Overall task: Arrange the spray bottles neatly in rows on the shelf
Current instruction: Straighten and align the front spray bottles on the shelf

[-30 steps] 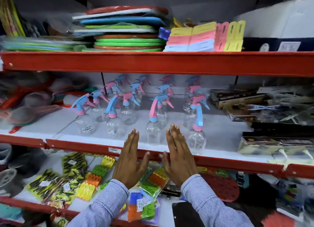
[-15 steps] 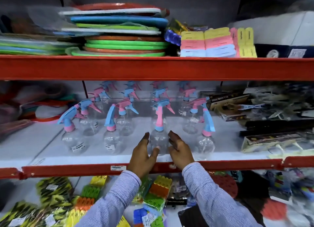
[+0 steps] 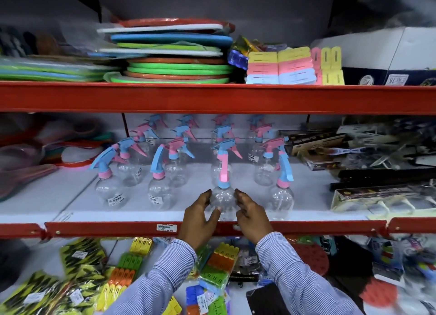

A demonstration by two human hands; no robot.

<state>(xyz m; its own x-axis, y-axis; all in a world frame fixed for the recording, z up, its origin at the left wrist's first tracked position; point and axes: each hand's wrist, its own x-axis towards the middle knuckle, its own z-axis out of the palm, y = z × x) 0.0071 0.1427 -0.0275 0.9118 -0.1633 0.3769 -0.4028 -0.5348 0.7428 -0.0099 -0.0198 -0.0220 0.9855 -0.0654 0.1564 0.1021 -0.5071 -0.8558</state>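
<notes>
Bottles stand in rows on the white shelf [image 3: 77, 196], and one clear bottle [image 3: 223, 200] with a pink trigger and blue collar is cupped at the front edge, just behind the red rail [image 3: 118, 228]. It is held from both sides: the left hand [image 3: 199, 220] is curled against its left flank with the thumb across the front, and the right hand [image 3: 251, 217] is pressed to its right flank, fingers bent. The bottle is upright, its base on the shelf. To the left of the grip two front-row bottles [image 3: 160, 194] are seen, apart from each other; to the right, one more [image 3: 283, 200] stands near. Behind the grip, further rows [image 3: 179, 149] recede to the back wall. Striped sleeves [image 3: 165, 274] reach up from below.
</notes>
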